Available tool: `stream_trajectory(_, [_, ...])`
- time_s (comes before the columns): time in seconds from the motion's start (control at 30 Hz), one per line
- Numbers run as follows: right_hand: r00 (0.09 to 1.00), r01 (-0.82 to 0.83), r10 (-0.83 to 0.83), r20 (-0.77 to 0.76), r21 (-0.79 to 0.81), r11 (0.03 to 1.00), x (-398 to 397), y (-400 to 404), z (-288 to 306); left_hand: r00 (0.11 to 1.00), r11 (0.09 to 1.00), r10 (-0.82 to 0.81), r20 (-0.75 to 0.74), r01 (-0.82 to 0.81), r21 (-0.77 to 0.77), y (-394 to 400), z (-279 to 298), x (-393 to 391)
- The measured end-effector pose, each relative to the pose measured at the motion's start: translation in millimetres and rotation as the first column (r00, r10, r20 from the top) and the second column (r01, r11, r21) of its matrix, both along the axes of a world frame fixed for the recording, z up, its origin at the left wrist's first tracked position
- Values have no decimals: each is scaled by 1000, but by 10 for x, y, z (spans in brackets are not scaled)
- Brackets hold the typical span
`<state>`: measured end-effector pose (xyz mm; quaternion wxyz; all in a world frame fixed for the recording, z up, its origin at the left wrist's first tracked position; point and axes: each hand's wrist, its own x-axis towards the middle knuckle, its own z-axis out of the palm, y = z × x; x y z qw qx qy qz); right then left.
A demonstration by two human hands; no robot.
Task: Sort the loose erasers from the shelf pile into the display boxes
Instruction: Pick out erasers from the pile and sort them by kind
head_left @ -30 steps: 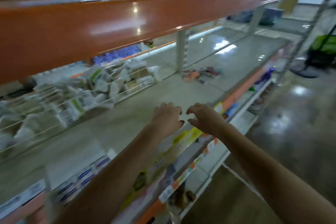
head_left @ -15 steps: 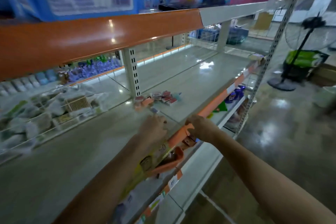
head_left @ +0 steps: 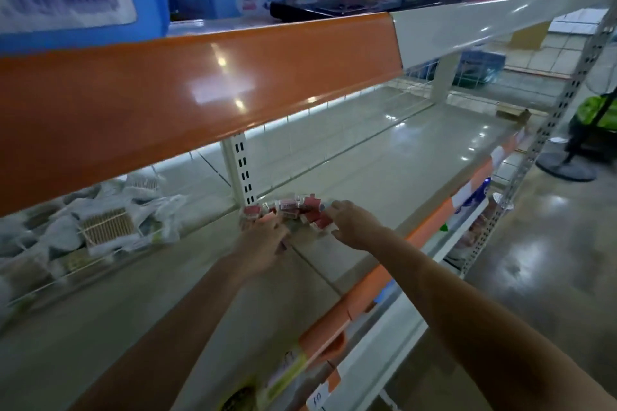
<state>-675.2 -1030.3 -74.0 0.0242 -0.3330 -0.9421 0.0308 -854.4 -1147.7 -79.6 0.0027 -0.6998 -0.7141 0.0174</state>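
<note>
Both hands are reached forward onto a pale store shelf [head_left: 384,183]: the left hand [head_left: 263,240] lies at the near left edge of a small pile of loose erasers [head_left: 297,210] and the right hand [head_left: 354,223] at its right edge, fingers bent toward the packets, though whether anything is actually gripped cannot be told through the blur. The pile sits at the foot of a white slotted upright [head_left: 242,173], with bagged goods [head_left: 100,227] behind a wire divider to the left. The erasers are judged light, small and slippery in their wrappers, best pinched singly by the long sides.
</note>
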Motion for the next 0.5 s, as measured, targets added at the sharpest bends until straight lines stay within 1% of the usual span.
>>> stream_trajectory(0.1, [995, -77, 71, 68, 82, 994, -113, 170, -41, 1000, 999, -29, -10, 30, 34, 56, -23, -40])
stream_trajectory(0.2, [988, -143, 131, 84, 160, 977, -140, 257, -79, 999, 998, -32, 8, 32, 53, 108, -35, -64])
stream_trajectory(0.37, [976, -218, 212, 55, 132, 967, -61, 333, -89, 998, 993, -9, 64, 2, 117, 116, -89, -56])
stream_trajectory(0.43, [962, -269, 272, -22, 96, 958, -1, 344, -102, 993, 987, 36, 114, -53, 149, 86, -75, -14])
stream_trajectory(0.5, [936, -309, 299, -187, -22, 951, 59, 340, -105, 980, 976, 104, 167, -133, 173, 32, -55, 57])
